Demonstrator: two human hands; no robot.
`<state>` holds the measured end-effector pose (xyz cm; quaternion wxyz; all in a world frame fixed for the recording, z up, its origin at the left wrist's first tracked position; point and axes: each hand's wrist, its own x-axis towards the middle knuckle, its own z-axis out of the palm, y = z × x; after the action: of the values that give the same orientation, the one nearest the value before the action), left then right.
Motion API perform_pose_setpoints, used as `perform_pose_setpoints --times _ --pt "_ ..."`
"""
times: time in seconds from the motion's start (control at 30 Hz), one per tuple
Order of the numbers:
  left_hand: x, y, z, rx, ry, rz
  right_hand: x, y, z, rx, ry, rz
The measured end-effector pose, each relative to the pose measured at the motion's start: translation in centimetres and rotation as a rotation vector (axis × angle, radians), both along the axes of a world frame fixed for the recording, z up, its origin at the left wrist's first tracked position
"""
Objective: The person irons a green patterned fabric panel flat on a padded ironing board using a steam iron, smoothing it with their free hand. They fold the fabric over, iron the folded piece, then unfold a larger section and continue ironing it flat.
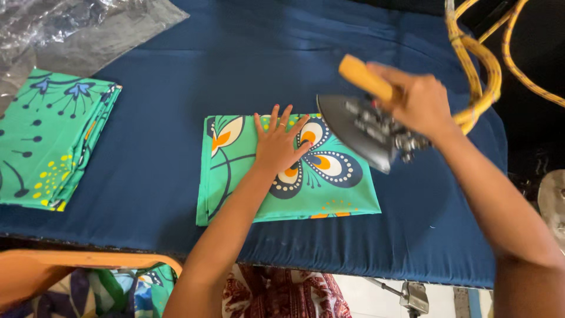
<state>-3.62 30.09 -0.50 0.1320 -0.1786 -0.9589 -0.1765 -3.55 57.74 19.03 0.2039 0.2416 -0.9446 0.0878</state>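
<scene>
Two hands at work: left hand (276,147) pressed flat, fingers spread, on folded green butterfly-print cloth (288,171); right hand (421,103) wrapped tight around wooden handle (366,78) of dark metal iron (359,132).
Cloth: laid near middle of navy-covered ironing board (176,153), close to its near edge, folds squared.
Iron: tipped up with soleplate toward camera, over cloth's right upper corner; blurred.
Doing it well: judged best lowered flat onto cloth, slid away from pinning fingers along fold lines; left palm kept clear of hot plate, fabric held taut against creasing.
Cord: yellow braided cable (479,65) looped behind right wrist; probably better kept off board.
Also seen: second folded green printed cloth (53,141) at board's left end; crinkled clear plastic sheet (76,23) at top left.
Hard to make out: contact between soleplate and cloth uncertain; iron's fittings smeared by motion.
Cut off: cable's far end, right forearm, left-hand stack's edge, patterned fabrics below board.
</scene>
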Motion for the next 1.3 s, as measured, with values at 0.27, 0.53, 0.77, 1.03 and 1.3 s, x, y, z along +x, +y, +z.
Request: perform_pose_setpoints --times 0.27,0.53,0.77,1.03,1.3 --pt "-1.4 -0.6 -1.0 0.355 0.116 -0.024 8.0 -2.0 -3.5 0.045 -0.178 -0.094" --pt "2.4 -8.6 1.7 -0.144 0.100 -0.176 6.9 -1.6 -5.9 -0.023 -0.011 -0.089" --pt "4.8 -18.0 1.2 0.190 0.170 0.197 3.9 -3.0 -6.0 -0.008 0.015 -0.058" --pt "4.2 -18.8 -0.8 0.386 0.260 0.289 6.5 -1.4 -4.2 -0.274 -0.549 0.613" --pt "3.5 -18.3 -1.2 0.523 0.206 0.341 10.9 -7.4 -5.4 0.008 -0.024 0.078"
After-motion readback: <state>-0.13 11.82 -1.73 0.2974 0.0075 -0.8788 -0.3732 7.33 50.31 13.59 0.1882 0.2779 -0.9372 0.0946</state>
